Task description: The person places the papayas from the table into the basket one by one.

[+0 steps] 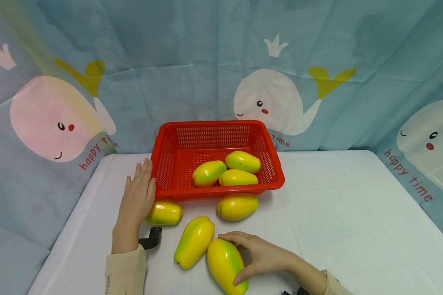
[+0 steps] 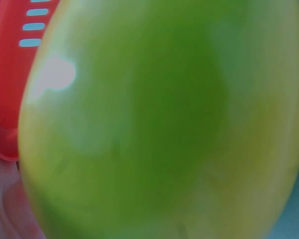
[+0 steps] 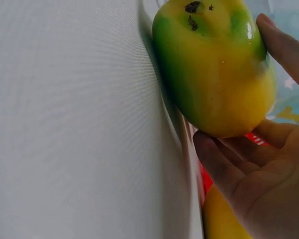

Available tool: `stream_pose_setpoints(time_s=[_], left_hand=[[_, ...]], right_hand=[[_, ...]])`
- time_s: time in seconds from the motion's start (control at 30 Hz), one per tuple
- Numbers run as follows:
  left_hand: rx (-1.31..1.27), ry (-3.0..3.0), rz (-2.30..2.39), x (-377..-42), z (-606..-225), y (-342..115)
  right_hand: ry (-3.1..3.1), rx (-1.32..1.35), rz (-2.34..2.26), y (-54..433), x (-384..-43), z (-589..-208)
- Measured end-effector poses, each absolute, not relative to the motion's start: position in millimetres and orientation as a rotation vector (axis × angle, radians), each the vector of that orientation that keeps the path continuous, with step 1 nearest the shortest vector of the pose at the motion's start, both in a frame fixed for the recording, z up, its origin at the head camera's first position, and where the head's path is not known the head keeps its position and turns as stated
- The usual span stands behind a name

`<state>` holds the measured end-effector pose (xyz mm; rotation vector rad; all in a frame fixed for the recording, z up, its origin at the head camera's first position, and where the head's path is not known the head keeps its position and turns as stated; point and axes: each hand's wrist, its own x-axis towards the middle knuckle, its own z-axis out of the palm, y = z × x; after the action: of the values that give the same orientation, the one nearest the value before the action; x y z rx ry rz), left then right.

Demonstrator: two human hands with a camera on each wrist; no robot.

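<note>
My left hand (image 1: 137,198) rests with straight fingers along the left wall of a red perforated plastic basket (image 1: 215,191). My right hand (image 1: 263,255) grips a yellow-green papaya (image 1: 223,262) at the front, thumb on its near end and fingers at its far side. In the right wrist view, thumb and fingers span that papaya (image 3: 214,74) close to the white cloth. A second papaya (image 1: 195,242) lies just left of it. Another papaya (image 1: 165,212) sits beside my left wrist and fills most of the left wrist view.
Inside the basket, at its front right, lie three papayas (image 1: 242,162). One more papaya (image 1: 238,206) is in front of the basket's rim. A white cloth (image 1: 336,213) covers the table. Behind hangs a blue whale-print curtain (image 1: 192,73).
</note>
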<state>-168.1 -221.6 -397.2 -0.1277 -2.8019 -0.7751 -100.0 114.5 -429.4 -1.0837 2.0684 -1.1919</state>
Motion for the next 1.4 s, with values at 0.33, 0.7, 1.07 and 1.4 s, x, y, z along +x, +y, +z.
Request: stream_pose_setpoints(time_s=[0.33,0.7,1.07,1.4], left_hand=[[-0.145,-2.794,-0.786,-168.7,-398.6,-222.3],[-0.150,-2.785,-0.799,-168.5,-399.0,-222.2],[-0.142,-2.789,-0.809,-168.6,-398.4,-221.7],[-0.144,-2.780,-0.818,-168.0,-398.0,-222.2]], right_hand=[[2.086,-1.084,-1.186,115.5,-99.4,-429.3],[2.075,-1.069,-1.205,115.1,-99.5,-428.1],[2.074,-1.056,-1.205,114.8,-99.2,-427.3],[2.089,-1.032,-1.190,114.8,-99.2,-426.9]])
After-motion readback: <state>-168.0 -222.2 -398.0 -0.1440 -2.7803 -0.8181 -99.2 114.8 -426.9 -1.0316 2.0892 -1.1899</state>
